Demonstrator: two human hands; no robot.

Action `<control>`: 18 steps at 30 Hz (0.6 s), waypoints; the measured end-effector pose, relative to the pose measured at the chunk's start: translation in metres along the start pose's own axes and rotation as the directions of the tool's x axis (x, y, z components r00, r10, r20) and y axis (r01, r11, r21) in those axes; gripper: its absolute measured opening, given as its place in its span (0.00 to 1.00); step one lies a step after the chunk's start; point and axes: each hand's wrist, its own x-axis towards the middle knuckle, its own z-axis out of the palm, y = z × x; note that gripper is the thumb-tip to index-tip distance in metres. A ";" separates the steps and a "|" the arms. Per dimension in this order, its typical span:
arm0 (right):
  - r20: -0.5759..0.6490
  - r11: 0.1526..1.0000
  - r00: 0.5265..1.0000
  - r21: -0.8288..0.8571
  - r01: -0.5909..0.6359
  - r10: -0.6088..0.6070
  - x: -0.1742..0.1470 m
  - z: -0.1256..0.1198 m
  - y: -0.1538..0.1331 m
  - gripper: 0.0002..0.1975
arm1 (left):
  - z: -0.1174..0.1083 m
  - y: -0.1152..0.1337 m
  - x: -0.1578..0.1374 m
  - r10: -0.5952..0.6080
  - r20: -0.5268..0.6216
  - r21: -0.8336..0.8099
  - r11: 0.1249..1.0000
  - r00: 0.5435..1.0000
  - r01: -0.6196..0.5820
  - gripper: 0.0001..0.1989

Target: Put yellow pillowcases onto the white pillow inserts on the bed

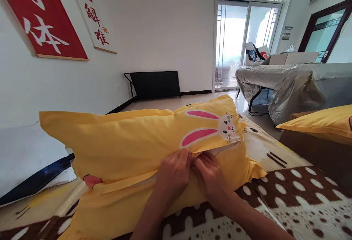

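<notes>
Left grip pinches the opening's edge on a yellow cloth pillowcase with a white, pink-eared rabbit print; right grip has its fingertips hidden under that edge, so its hold cannot be told. The pillowcase lies across a brown-and-cream patterned plush blanket, between a white-and-navy fabric cushion and another yellow cloth pillow. Beyond, a silver-sheeted tabletop carries a cardboard box.

The bottom edge crops the yellow pillowcase.
</notes>
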 end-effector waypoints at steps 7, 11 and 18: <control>-0.050 0.998 0.999 -0.061 -0.022 0.019 0.004 -0.009 -0.003 0.09 | 0.001 -0.008 0.001 -0.038 0.136 0.011 0.999 0.990 0.037 0.12; -0.126 0.985 0.992 -0.168 -0.045 0.024 0.003 -0.010 -0.008 0.10 | 0.003 -0.010 0.000 -0.054 0.168 0.007 0.999 0.984 0.054 0.12; -0.092 0.963 0.991 -0.240 -0.122 0.102 0.004 -0.016 -0.003 0.11 | 0.002 -0.011 0.000 -0.043 0.181 -0.018 0.999 0.982 0.047 0.13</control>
